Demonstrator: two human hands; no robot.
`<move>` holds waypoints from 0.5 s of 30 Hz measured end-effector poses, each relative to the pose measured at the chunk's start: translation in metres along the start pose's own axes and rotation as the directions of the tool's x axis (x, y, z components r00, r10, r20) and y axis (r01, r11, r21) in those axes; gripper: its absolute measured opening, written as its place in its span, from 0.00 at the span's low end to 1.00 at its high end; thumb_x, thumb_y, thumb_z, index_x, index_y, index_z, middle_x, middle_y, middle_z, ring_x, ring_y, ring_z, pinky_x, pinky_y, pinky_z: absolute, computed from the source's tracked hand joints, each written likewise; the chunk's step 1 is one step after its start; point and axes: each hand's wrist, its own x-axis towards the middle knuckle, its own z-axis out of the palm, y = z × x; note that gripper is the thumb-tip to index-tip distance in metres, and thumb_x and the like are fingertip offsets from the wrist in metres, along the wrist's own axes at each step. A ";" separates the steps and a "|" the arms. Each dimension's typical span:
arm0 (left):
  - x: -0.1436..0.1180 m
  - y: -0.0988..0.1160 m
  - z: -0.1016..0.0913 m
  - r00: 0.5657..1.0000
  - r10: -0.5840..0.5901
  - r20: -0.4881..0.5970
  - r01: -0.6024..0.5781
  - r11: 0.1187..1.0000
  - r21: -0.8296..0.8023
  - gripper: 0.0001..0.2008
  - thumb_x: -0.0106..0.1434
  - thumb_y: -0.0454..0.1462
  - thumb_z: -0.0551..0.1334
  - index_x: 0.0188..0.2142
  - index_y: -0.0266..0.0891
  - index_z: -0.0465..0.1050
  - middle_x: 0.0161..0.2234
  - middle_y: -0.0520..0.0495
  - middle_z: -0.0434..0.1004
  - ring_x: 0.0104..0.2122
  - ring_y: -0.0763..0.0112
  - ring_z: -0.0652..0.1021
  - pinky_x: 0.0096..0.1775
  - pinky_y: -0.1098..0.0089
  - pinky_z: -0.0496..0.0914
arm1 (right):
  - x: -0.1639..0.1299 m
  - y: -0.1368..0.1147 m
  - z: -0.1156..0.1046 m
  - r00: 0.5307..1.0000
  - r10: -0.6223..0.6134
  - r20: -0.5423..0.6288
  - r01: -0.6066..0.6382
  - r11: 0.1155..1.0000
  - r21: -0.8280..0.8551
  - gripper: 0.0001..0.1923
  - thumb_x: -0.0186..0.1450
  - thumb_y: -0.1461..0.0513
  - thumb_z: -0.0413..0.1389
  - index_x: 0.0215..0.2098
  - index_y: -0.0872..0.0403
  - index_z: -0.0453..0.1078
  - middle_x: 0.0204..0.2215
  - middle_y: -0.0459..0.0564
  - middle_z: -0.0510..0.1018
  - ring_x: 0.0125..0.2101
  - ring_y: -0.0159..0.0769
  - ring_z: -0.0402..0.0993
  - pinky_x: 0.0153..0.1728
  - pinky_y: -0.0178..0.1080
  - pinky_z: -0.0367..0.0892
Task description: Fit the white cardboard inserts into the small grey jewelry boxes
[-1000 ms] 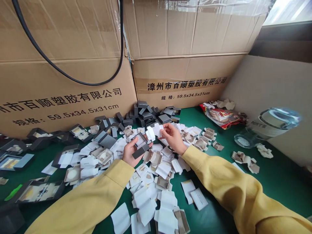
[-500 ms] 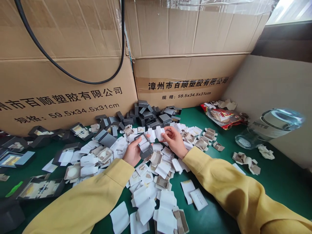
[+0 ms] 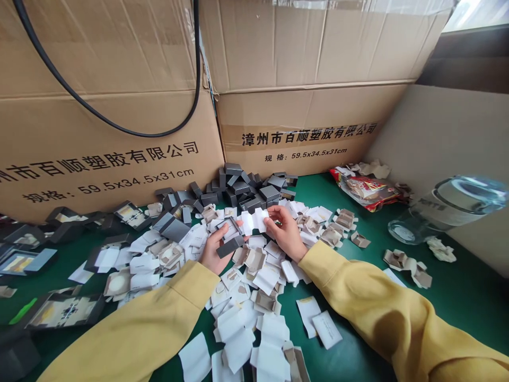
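Held in my left hand [image 3: 217,249] is a small dark grey box [image 3: 230,244], tilted, with its lid flap hanging toward me. My right hand [image 3: 285,229] pinches a folded white card insert [image 3: 255,220] by its right end. The insert's left end comes close to the grey box and the left fingertips; whether they touch I cannot tell. Below both hands spreads a heap of white and brown folded card pieces [image 3: 267,278]. Behind them lies a pile of dark grey boxes [image 3: 240,187].
Large cardboard cartons [image 3: 302,111] wall off the back, and a black cable [image 3: 131,131] hangs before them. Right of my hands are a red snack bag [image 3: 368,190], a clear cup [image 3: 441,209] and a crumpled tissue [image 3: 441,249]. Several open boxes [image 3: 66,310] lie at left on the green table.
My left hand has turned the grey box, so its flap now tilts lower and toward me. The white insert in my right hand has shifted slightly left and looks more spread.
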 end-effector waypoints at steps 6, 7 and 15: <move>-0.001 0.001 -0.001 1.000 -0.022 0.014 0.022 1.000 -0.019 0.09 0.61 0.35 0.56 0.33 0.34 0.74 0.35 0.43 0.78 0.36 0.64 0.77 0.45 0.57 0.72 | -0.004 -0.010 -0.001 0.988 -0.113 0.106 0.131 0.973 -0.190 0.14 0.63 0.57 0.51 0.45 0.53 0.68 0.42 0.52 0.74 0.35 0.34 0.71 0.33 0.37 0.71; -0.001 0.001 -0.001 1.000 -0.010 0.017 0.011 0.999 -0.041 0.09 0.61 0.36 0.56 0.33 0.34 0.74 0.34 0.43 0.78 0.36 0.64 0.78 0.46 0.57 0.72 | -0.005 -0.012 -0.001 0.978 -0.143 0.153 0.175 0.960 -0.218 0.15 0.64 0.57 0.51 0.47 0.52 0.68 0.45 0.53 0.73 0.37 0.35 0.71 0.35 0.38 0.71; -0.001 0.000 -0.003 0.997 -0.006 0.078 0.007 1.000 -0.013 0.11 0.59 0.39 0.57 0.33 0.32 0.75 0.34 0.42 0.78 0.38 0.63 0.78 0.46 0.63 0.69 | -0.010 -0.014 0.002 0.926 -0.261 0.272 0.334 0.904 -0.268 0.20 0.61 0.56 0.56 0.50 0.53 0.66 0.47 0.56 0.70 0.40 0.40 0.71 0.34 0.41 0.74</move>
